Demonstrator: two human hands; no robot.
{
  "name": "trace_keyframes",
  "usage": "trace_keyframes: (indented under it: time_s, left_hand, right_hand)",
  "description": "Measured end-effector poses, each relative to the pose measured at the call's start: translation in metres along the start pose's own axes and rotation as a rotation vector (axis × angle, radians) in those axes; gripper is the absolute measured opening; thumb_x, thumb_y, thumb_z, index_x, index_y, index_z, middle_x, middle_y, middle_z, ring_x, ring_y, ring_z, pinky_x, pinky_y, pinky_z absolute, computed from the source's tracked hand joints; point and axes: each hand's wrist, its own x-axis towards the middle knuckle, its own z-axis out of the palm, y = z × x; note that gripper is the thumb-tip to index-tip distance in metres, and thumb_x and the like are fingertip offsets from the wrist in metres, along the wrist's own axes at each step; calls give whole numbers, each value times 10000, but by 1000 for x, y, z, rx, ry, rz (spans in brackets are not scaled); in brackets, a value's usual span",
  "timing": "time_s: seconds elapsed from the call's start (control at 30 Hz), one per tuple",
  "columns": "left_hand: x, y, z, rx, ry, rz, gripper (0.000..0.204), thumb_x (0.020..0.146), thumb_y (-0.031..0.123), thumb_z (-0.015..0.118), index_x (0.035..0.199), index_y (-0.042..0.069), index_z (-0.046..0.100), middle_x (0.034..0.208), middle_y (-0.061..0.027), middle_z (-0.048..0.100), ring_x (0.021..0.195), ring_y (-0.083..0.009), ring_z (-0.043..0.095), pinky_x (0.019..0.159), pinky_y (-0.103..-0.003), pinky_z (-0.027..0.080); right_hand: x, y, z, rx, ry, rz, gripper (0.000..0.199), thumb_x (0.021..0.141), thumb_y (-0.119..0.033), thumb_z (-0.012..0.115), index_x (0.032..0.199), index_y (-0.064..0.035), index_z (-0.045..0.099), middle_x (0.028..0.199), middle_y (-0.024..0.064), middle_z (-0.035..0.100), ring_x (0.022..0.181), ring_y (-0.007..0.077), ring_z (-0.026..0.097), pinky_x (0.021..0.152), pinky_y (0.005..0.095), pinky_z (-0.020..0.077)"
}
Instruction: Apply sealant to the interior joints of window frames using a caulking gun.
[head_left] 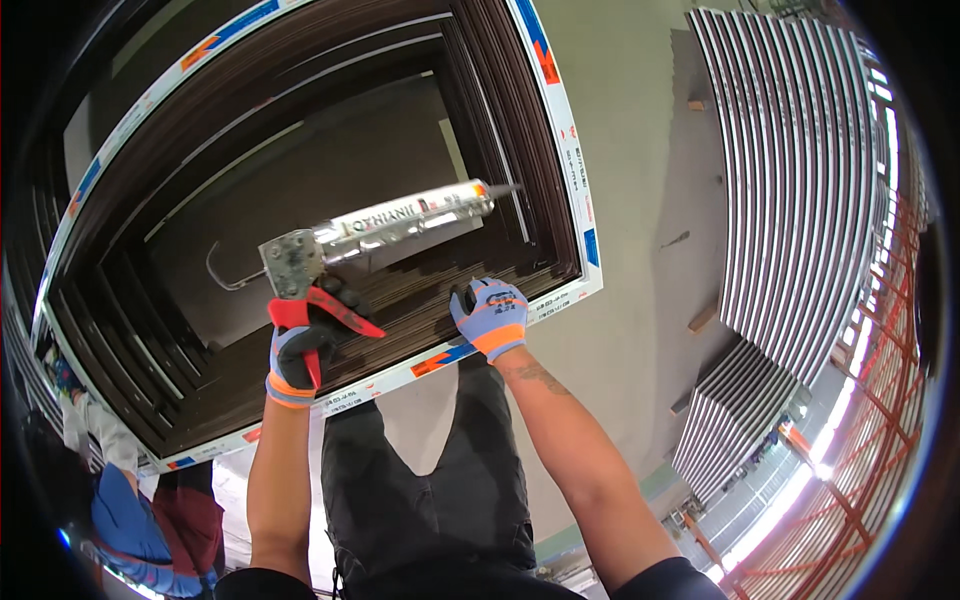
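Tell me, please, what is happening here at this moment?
A person in gloves stands at the near side of a stack of dark frames. The left hand holds a caulking gun by its red handle, above the stack, with the nozzle pointing to the right. The right hand is at the near side of the stack; whether it grips anything is hard to tell. Farther right are rows of long, light-coloured bars.

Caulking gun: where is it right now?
Head view, just left of centre: the caulking gun is in the left hand, over the stacked dark frames, its nozzle pointing to the right.
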Motion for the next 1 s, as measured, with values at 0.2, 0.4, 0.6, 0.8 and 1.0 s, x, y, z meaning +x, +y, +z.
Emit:
trace_keyframes:
  time_s: [0.2, 0.4, 0.6, 0.8, 1.0]
  left_hand:
    - [-25, -37, 18, -191, 64, 263, 706, 710, 59, 556, 1405, -12, 455, 1370, -231, 525, 1320, -428, 471, 1165, -564, 316]
    - [-35, -83, 78, -358, 115, 611, 674, 754, 79, 555, 1413, -12, 451, 1356, -201, 543, 1303, -398, 492, 1144, -560, 350]
    - [8, -141, 128, -524, 71, 760, 626, 788, 69, 528, 1407, -5, 465, 1375, -197, 539, 1309, -424, 490, 1150, -589, 335]
    - [52, -156, 121, -664, 3, 785, 716, 766, 30, 521, 1470, -6, 394, 1459, -198, 487, 1384, -383, 440, 1180, -599, 297]
    - [97, -164, 116, -712, 15, 807, 736, 738, 50, 541, 1458, -7, 406, 1450, -199, 489, 1386, -381, 437, 1168, -563, 343]
  right_hand:
    - [0, 16, 15, 80, 3, -128, 468, 883, -518, 591, 995, -84, 728, 1055, 127, 711, 1000, 303, 665, 898, 405, 510]
    - [79, 44, -69, 199, 415, -427, 536, 759, -329, 732, 1199, -64, 582, 1196, 196, 568, 1148, 392, 518, 1006, 502, 414]
    - [235, 59, -138, -36, 351, -181, 920, 784, -509, 738, 1437, 29, 378, 1439, 234, 457, 1363, 388, 392, 1164, 450, 304]
    - [292, 13, -118, 139, 330, 53, 501, 750, -448, 740, 970, -5, 657, 994, 217, 714, 939, 405, 694, 868, 469, 541]
    - [265, -14, -98, 49, 405, 45, 356, 805, -380, 663, 912, -40, 669, 930, 177, 723, 937, 349, 704, 843, 455, 537]
